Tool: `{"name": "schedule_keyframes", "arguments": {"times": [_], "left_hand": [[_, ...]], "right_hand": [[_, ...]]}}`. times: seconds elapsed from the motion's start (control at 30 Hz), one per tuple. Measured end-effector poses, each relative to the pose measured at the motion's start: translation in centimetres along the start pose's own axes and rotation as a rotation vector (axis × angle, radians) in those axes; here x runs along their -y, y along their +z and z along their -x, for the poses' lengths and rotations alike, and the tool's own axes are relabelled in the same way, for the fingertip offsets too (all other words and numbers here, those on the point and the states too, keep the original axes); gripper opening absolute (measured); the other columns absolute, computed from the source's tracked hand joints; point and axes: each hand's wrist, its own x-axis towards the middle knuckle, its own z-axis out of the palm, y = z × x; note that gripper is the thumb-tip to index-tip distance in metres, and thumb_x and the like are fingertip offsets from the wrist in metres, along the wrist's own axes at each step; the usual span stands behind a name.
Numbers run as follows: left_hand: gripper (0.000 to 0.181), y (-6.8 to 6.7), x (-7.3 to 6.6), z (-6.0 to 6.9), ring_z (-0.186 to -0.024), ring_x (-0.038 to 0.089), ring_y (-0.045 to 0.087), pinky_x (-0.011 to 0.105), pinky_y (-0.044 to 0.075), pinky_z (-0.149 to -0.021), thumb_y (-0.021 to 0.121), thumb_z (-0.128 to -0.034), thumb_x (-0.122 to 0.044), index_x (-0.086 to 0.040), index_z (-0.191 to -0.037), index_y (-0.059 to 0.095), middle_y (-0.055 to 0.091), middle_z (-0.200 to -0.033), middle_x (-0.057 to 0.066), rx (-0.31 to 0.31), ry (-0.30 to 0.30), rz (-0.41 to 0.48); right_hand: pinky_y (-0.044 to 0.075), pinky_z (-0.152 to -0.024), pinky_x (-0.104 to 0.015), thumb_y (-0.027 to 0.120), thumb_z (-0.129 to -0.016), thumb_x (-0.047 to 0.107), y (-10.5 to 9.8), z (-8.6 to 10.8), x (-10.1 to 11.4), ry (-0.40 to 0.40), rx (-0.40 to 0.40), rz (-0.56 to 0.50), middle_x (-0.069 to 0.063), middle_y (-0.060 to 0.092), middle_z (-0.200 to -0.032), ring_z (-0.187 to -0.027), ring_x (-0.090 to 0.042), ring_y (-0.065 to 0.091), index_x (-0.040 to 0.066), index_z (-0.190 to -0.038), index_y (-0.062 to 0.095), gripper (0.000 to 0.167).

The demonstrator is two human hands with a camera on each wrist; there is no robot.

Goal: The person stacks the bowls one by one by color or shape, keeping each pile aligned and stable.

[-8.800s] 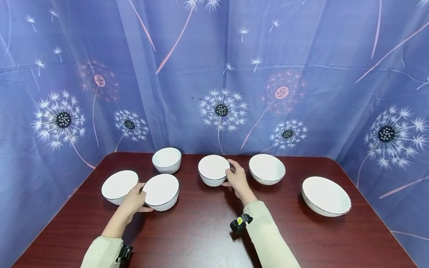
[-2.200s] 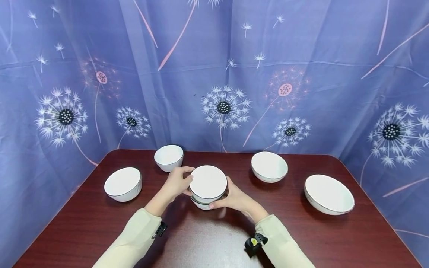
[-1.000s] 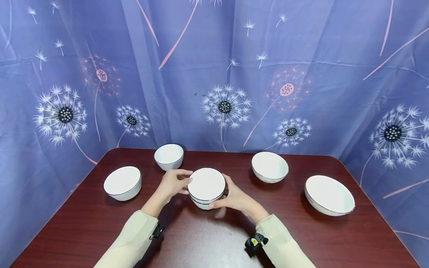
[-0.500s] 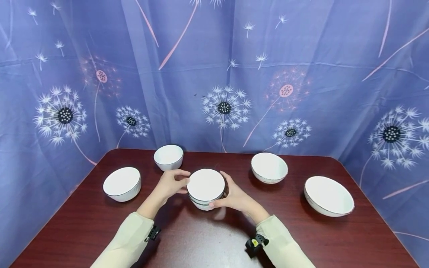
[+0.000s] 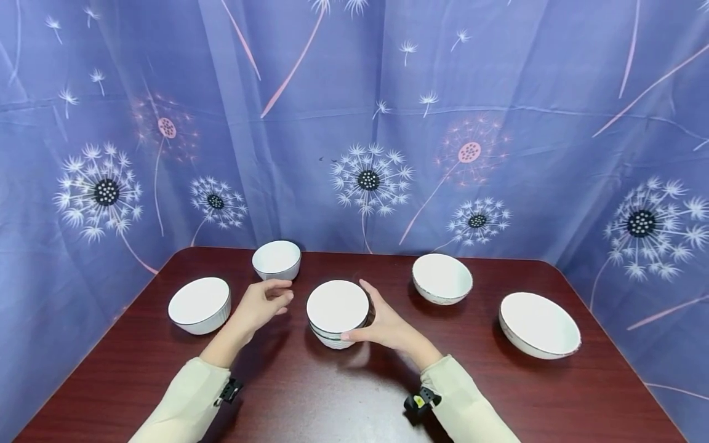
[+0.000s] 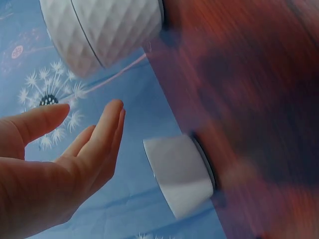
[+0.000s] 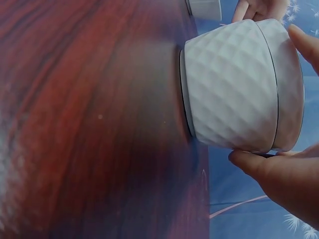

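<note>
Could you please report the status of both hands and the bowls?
Right hand around two nested round white textured bowls. Left hand empty, apart from them. Nothing visibly obstructing.

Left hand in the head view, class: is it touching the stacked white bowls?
No, the reddish-brown tabletop shows in a gap between the left hand and the stacked white bowls.
</note>
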Motion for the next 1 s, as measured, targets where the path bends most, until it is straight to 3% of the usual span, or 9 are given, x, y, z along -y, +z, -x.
{"name": "schedule_keyframes", "arguments": {"times": [0.17,0.37,0.5,0.63,0.77,0.9,1.0], "left_hand": [[0.036,-1.9,-0.2,0.5,-0.108,0.035,0.061,0.037,0.057,-0.087,0.057,-0.0958,-0.008,0.008,-0.129,0.054,0.062,-0.116,0.025,-0.073,0.024,-0.105],[0.036,-4.6,-0.1,1.0,-0.109,0.034,0.06,0.016,0.05,-0.08,0.058,-0.0961,-0.011,0.006,-0.128,0.056,0.063,-0.117,0.025,-0.175,0.073,-0.201],[0.038,-6.6,0.0,1.6,-0.096,0.007,0.062,0.007,0.046,-0.074,0.058,-0.0964,-0.015,0.006,-0.129,0.055,0.062,-0.118,0.025,-0.242,0.083,-0.236],[0.039,-8.5,0.5,2.1,-0.081,-0.017,0.049,0.005,0.043,-0.073,0.059,-0.0962,-0.017,0.006,-0.128,0.057,0.063,-0.118,0.026,-0.324,0.08,-0.258],[0.038,-10.2,1.3,2.3,-0.078,-0.018,0.047,0.004,0.042,-0.071,0.059,-0.0954,-0.013,0.007,-0.127,0.057,0.062,-0.117,0.028,-0.398,0.071,-0.276],[0.041,-11.8,2.0,2.6,-0.077,-0.019,0.044,0.002,0.041,-0.068,0.058,-0.0953,-0.012,0.01,-0.13,0.052,0.057,-0.122,0.031,-0.441,0.026,-0.276],[0.047,-12.7,2.6,2.7,-0.088,-0.003,0.052,0.0,0.039,-0.067,0.056,-0.0961,-0.013,0.012,-0.135,0.045,0.051,-0.128,0.034,-0.441,-0.042,-0.268]], "right_hand": [[0.026,-0.114,-0.055,0.087,-0.067,0.024,0.1,0.1,0.2,-0.021,-0.002,0.035,-0.018,0.028,-0.152,-0.14,-0.03,0.026,0.011,-0.154,0.014,0.114],[0.028,-0.113,-0.054,0.087,-0.067,0.025,0.3,0.4,0.3,-0.023,-0.017,0.021,-0.019,0.03,-0.151,-0.138,-0.03,0.028,0.011,-0.154,0.014,0.114],[0.028,-0.112,-0.056,0.087,-0.068,0.027,0.4,0.4,0.2,-0.019,-0.033,0.034,-0.018,0.03,-0.151,-0.138,-0.03,0.029,0.011,-0.153,0.016,0.112],[0.028,-0.112,-0.057,0.087,-0.068,0.03,0.6,0.3,0.1,-0.015,-0.043,0.04,-0.019,0.029,-0.151,-0.137,-0.032,0.03,0.011,-0.153,0.017,0.112],[0.029,-0.112,-0.056,0.088,-0.067,0.031,0.8,0.3,0.1,-0.018,-0.055,0.036,-0.019,0.031,-0.15,-0.136,-0.032,0.032,0.01,-0.153,0.017,0.113],[0.03,-0.111,-0.056,0.089,-0.066,0.03,0.9,0.3,0.1,-0.023,-0.063,0.036,-0.019,0.032,-0.15,-0.135,-0.032,0.033,0.009,-0.153,0.017,0.114],[0.03,-0.111,-0.055,0.089,-0.066,0.028,1.0,0.3,0.1,-0.026,-0.066,0.029,-0.019,0.033,-0.149,-0.134,-0.032,0.035,0.009,-0.152,0.018,0.114]]}}
